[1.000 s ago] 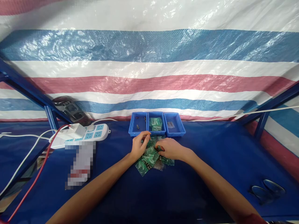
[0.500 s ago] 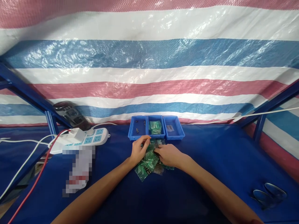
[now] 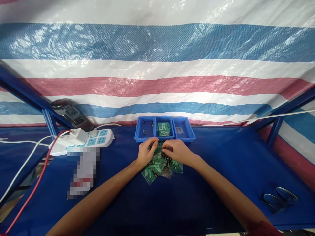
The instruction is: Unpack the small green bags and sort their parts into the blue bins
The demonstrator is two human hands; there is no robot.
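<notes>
My left hand (image 3: 147, 154) is curled at the left edge of a pile of small clear bags (image 3: 157, 164), thumb and fingers closed; what lies in them is too small to make out. Over the pile's right side is my right hand (image 3: 179, 152), fingertips pinched together on something I cannot make out. The bags hold green and pale strips. Small dark metal pieces (image 3: 168, 159) lie among them, just below my right fingertips. Right behind the hands stand three blue trays: the left tray (image 3: 144, 140) with a few small metal parts, the middle tray (image 3: 164, 139) with green bags, the right tray (image 3: 187, 139) with a clear bag (image 3: 179, 130).
A white power strip (image 3: 105, 139) with plugs and cables is at the left, a blurred-out packet (image 3: 86, 170) in front of it. A dark device (image 3: 71, 113) leans behind. Glasses (image 3: 279, 199) lie at the right. Striped sheeting (image 3: 157, 87) hangs behind the blue table (image 3: 221, 183).
My right hand has risen off the pile and shifted toward the trays, uncovering dark metal pieces. My left hand stays nearly in place. The camera view has tilted down slightly.
</notes>
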